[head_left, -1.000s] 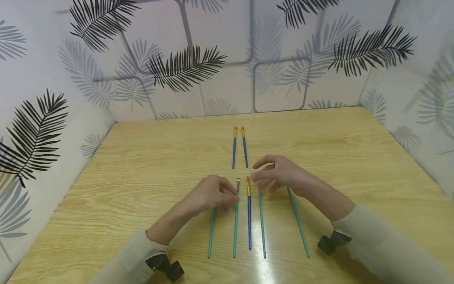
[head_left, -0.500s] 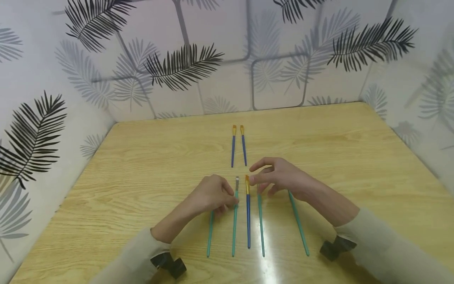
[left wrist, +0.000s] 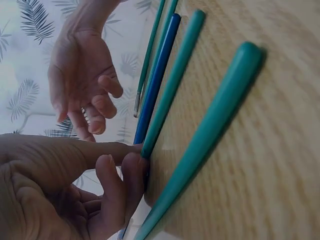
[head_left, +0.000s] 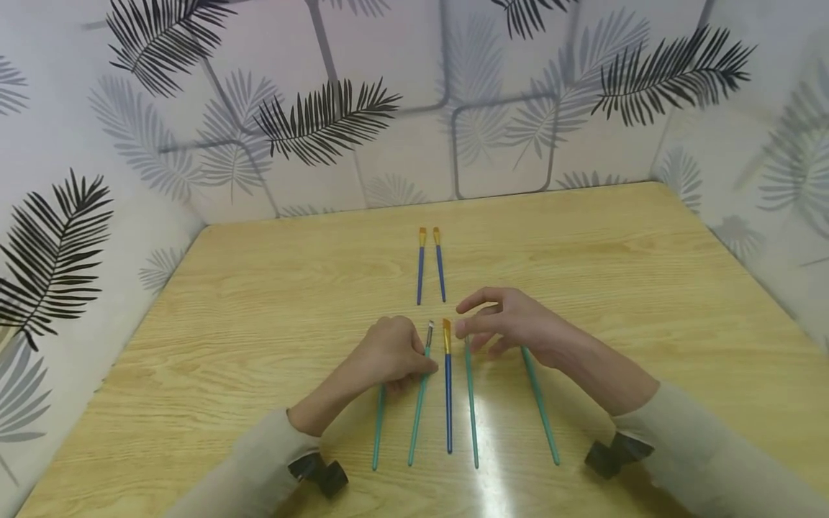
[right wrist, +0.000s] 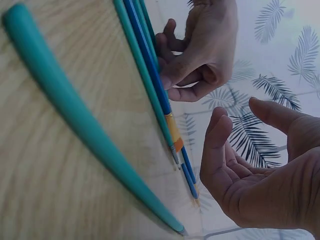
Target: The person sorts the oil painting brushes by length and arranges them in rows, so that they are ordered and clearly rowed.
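Note:
My left hand (head_left: 393, 351) pinches a teal-handled paintbrush (head_left: 417, 421) between thumb and fingers, just below its metal ferrule; the brush lies slanted, bristles away from me. Left of it lies another teal brush (head_left: 378, 435), its upper end hidden under that hand. A blue paintbrush (head_left: 448, 403) with a gold ferrule and orange bristles lies to the right, beside a third teal brush (head_left: 472, 414). Over the tip of that third brush hovers my right hand (head_left: 518, 320), fingers loosely bent and holding nothing. Farthest right, one more teal brush (head_left: 540, 406) runs partly beneath the right hand.
Two shorter-looking blue paintbrushes (head_left: 420, 277) lie side by side farther back on the wood-grain table (head_left: 291, 273). Behind the table's back edge is a wall covering (head_left: 401, 144) with leaf prints. Black camera mounts (head_left: 320, 475) sit at both wrists.
The teal brush at my left hand has gone from nearly straight to slanted, its near end swinging left, as the fingers closed on it. My right hand has barely moved; the head view shifted slightly.

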`<state>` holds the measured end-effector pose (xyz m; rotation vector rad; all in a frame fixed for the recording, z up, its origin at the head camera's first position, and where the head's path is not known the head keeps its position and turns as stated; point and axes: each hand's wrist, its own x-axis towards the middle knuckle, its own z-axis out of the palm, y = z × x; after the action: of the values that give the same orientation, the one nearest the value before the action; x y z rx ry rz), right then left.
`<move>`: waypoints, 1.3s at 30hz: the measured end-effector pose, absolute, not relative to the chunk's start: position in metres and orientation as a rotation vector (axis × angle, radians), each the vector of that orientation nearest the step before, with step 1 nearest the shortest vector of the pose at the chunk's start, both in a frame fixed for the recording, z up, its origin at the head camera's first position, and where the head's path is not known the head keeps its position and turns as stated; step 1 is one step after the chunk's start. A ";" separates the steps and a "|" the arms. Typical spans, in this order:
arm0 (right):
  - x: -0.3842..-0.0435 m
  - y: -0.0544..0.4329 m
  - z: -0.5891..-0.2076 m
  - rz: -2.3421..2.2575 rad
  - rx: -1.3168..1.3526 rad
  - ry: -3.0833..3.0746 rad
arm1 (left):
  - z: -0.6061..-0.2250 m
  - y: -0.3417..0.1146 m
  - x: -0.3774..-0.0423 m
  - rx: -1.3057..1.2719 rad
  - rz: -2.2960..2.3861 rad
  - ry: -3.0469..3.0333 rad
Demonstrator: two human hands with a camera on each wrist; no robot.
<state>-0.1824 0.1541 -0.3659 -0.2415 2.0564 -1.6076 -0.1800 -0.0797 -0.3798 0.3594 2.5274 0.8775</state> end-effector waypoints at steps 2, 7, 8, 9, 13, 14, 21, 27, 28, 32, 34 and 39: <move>-0.182 0.153 -0.368 -1.584 -0.229 2.070 | -0.379 -0.079 -0.180 0.355 0.880 2.523; -0.178 0.146 -0.372 -1.512 -0.234 2.096 | -0.375 -0.079 -0.181 0.354 0.868 2.526; -0.178 0.145 -0.372 -1.503 -0.238 2.097 | -0.375 -0.078 -0.181 0.359 0.861 2.530; -0.177 0.143 -0.373 -1.500 -0.242 2.092 | -0.375 -0.078 -0.182 0.367 0.855 2.534; -0.174 0.141 -0.375 -1.495 -0.254 2.084 | -0.375 -0.076 -0.182 0.367 0.838 2.543; -0.174 0.140 -0.376 -1.490 -0.253 2.086 | -0.375 -0.076 -0.182 0.366 0.835 2.544; -0.171 0.137 -0.380 -1.439 -0.230 2.127 | -0.376 -0.077 -0.182 0.364 0.830 2.543; -0.171 0.135 -0.379 -1.427 -0.242 2.133 | -0.375 -0.077 -0.182 0.384 0.825 2.535; -0.171 0.135 -0.378 -1.426 -0.241 2.132 | -0.375 -0.077 -0.182 0.383 0.821 2.537; -0.171 0.135 -0.378 -1.427 -0.232 2.127 | -0.375 -0.075 -0.182 0.381 0.804 2.547; -0.171 0.135 -0.378 -1.427 -0.225 2.126 | -0.375 -0.076 -0.182 0.392 0.807 2.542; -0.171 0.135 -0.379 -1.432 -0.228 2.126 | -0.375 -0.077 -0.181 0.422 0.852 2.524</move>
<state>-0.1708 0.1352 -0.3789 -0.2282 2.1260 -1.4319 -0.1812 -0.0770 -0.3751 0.4220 2.5244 0.8522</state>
